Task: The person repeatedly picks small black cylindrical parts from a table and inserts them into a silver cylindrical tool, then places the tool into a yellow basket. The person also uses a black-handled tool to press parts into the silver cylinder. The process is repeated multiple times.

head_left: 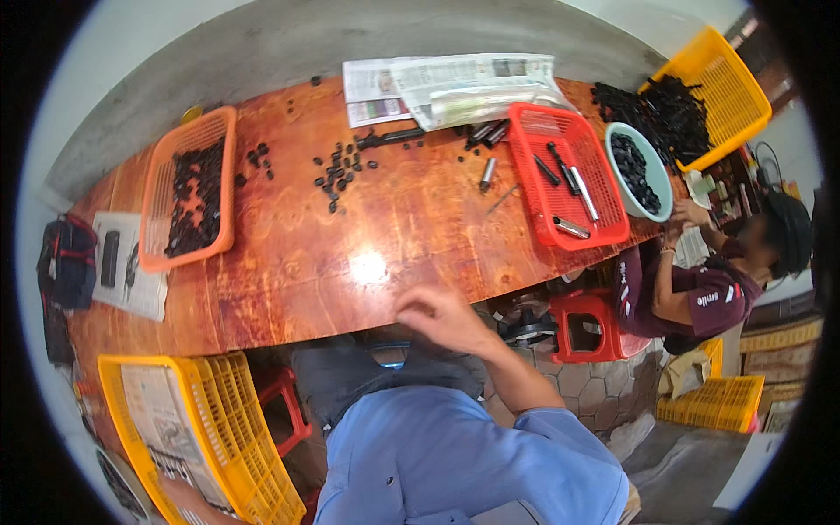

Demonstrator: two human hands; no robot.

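My right hand (pixel 440 317) hovers by the table's near edge, slightly blurred. Its fingers are loosely bent and apart, and I see nothing held in them. At the lower left, my left hand (pixel 179 493) reaches into a yellow plastic crate (pixel 248 420) lined with newspaper (pixel 157 404). Black-and-white marks or small pieces lie by its fingertips, too small to make out. The crate wall and picture edge hide part of that hand. Beyond my right hand, several small black pieces (pixel 337 172) are scattered on the glossy wooden table (pixel 306 280).
An orange basket (pixel 230 188) holds black pieces at left. A red basket (pixel 569 122) with tubes, a pale blue bowl (pixel 615 206) of black parts and a tipped yellow crate (pixel 726 96) stand right. A co-worker (pixel 709 293) sits there. Red stools (pixel 582 328) stand below the table.
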